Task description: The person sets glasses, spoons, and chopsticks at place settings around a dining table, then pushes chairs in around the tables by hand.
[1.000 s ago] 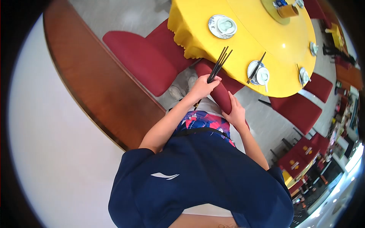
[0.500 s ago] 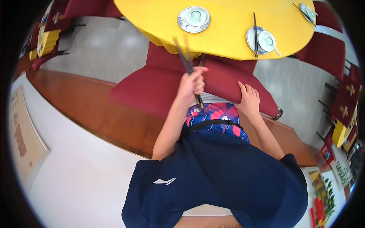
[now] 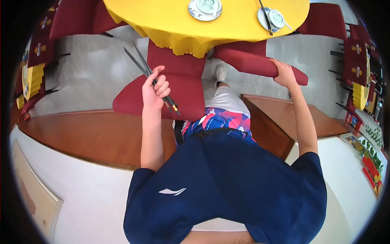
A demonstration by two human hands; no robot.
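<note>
My left hand (image 3: 155,89) is closed around a pair of dark chopsticks (image 3: 140,63), held in front of a red-covered chair (image 3: 178,87). Their long ends point up and left, and gold bands show near the short ends below my fist. With my right hand (image 3: 283,74) I grip the top of a second red-covered chair (image 3: 248,63), fingers over its far edge. Ahead is a round table with a yellow tablecloth (image 3: 162,18). Two place settings show on it: a patterned plate (image 3: 199,15) with a bowl, and another plate (image 3: 263,20) with a bowl, spoon and chopsticks.
A brown wooden ledge (image 3: 93,138) runs along the near side, with a wooden block edge (image 3: 268,126) at my right. My foot (image 3: 220,73) is on the grey floor (image 3: 101,73) between the chairs. More red chairs (image 3: 323,20) stand around the table.
My left hand has moved left with the chopsticks. My right hand has moved right and up along with the chair, and a gap has opened between the chairs. The view has shifted.
</note>
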